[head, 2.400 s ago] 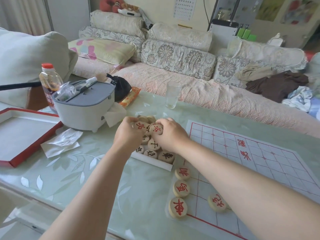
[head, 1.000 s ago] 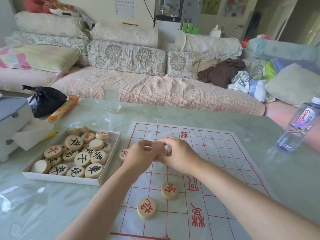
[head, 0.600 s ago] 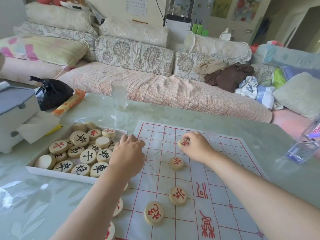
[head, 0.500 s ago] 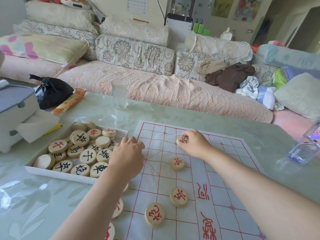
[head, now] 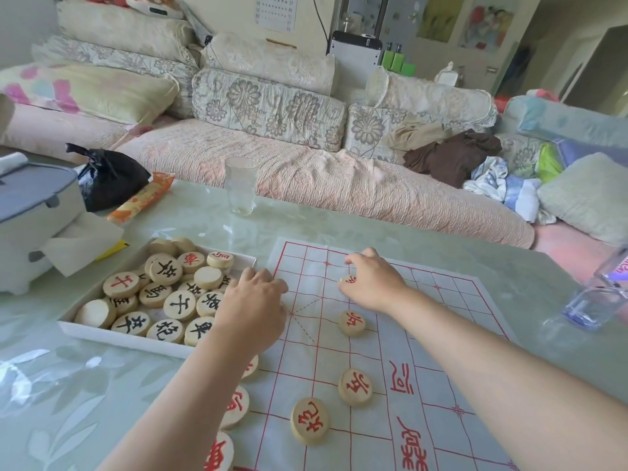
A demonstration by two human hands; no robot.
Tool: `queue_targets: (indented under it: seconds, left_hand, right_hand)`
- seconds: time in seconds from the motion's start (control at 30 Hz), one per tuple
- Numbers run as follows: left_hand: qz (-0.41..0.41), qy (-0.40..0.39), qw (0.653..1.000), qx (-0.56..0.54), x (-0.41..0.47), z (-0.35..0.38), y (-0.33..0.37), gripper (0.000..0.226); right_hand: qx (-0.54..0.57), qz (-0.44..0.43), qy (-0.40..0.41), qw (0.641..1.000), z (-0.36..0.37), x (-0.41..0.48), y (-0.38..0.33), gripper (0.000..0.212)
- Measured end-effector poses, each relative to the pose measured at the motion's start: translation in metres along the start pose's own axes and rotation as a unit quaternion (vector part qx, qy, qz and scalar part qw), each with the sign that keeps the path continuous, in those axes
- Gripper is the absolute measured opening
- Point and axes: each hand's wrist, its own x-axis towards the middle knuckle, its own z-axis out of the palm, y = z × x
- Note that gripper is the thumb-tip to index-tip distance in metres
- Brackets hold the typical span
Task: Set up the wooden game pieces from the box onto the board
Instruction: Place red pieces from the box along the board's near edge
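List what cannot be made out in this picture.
Head view: red-marked round wooden piece, character mostly covered by the right hand.
Head view: left hand, its back hides whether it holds anything.
Head view: clear plastic bottle, cut off by the right edge.

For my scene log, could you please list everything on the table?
Board: one, white with red grid, on table.
Box: one, white, left of board.
Boxed pieces: heap, pale wood, in box.
Placed pieces: at least six, wood, on board.
Held piece: one, wood, far board.
Glass: one, clear, far table.
Bag: one, black, far left.
Bottle: one, clear, right edge.
Container: one, white, left edge.
Left hand: by box edge.
Right hand: pinching held piece.
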Motion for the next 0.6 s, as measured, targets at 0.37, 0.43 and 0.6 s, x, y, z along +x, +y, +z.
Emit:
queue_targets:
  seconds: [0.37, 0.43, 0.6]
  left_hand:
    - [-0.076, 0.038, 0.996, -0.010, -0.021, -0.040, -0.067, 0.039]
    - [-0.099, 0.038, 0.994, -0.009, -0.029, -0.044, -0.085, 0.036]
    - [-0.122, 0.002, 0.993, -0.001, -0.050, -0.049, -0.115, 0.034]
  right_hand:
    - [0.084, -0.210, -0.008, 0.974, -0.001, -0.001, -0.149, 0.028]
    - [0.059, -0.204, -0.013, 0.977, 0.006, 0.006, -0.170, 0.034]
    - [-0.086, -0.200, -0.018, 0.976, 0.019, 0.026, -0.197, 0.046]
